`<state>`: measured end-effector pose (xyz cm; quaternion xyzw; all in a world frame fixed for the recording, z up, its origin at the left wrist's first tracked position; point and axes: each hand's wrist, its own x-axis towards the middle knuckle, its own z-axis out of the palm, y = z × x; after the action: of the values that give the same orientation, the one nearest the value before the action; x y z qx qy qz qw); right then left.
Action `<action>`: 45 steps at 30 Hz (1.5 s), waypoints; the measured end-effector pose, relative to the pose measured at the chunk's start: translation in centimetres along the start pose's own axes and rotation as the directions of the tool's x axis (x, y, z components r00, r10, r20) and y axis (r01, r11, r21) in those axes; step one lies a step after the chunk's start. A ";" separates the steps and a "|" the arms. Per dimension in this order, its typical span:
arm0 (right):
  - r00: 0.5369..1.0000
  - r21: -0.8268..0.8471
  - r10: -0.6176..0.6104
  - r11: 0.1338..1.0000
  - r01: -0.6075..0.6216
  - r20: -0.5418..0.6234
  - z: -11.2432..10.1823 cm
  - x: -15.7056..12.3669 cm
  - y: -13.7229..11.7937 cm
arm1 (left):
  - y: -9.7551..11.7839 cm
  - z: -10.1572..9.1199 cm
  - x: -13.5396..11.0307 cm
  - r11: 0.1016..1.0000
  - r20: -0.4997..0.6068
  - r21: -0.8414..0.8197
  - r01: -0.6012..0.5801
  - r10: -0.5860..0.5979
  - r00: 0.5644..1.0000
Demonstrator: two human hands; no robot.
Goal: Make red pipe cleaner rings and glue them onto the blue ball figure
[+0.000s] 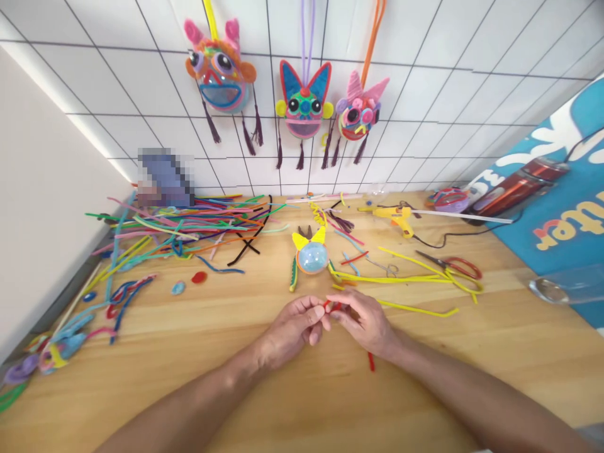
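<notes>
Both my hands meet over the front middle of the wooden table, pinching a red pipe cleaner (pixel 336 307) between the fingertips. My left hand (pixel 296 327) grips one part with thumb and forefinger. My right hand (pixel 365 319) is closed on the other part, and its fingers hide much of it. A red end (pixel 371 361) shows below the right hand; I cannot tell whether it joins the held piece. Just beyond my hands sits a clear round ball (pixel 312 258) with yellow pipe-cleaner ears (pixel 309 237) and green, yellow-edged strips at its sides.
Many coloured pipe cleaners (pixel 198 226) lie at the back left. On the right are yellow pipe cleaners (pixel 415 279), red-handled scissors (pixel 462 267) and a yellow glue gun (pixel 396 219) with its cord. Decorated ball faces (pixel 304 113) hang on the tiled wall.
</notes>
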<state>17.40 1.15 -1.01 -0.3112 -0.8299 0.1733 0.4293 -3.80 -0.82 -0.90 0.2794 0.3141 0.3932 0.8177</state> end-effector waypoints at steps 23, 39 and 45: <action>0.998 0.005 0.047 0.999 -0.047 -0.032 1.7 -0.3 1.7 | 0.1 0.1 0.3 0.990 -0.017 0.089 -0.113 0.114 0.993; 0.993 0.007 0.100 0.995 -0.100 0.060 2.9 0.8 1.8 | -0.8 1.6 -0.5 0.906 -0.180 0.302 -0.297 0.360 0.915; 0.993 0.025 0.089 0.995 -0.091 0.071 2.8 0.7 2.1 | -1.3 1.9 -0.4 0.885 -0.234 0.317 -0.341 0.422 0.876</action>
<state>15.57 3.19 -3.34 -0.3361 -0.8270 0.2152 0.3961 -1.98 -2.24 -0.49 0.3811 0.4209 0.5396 0.6217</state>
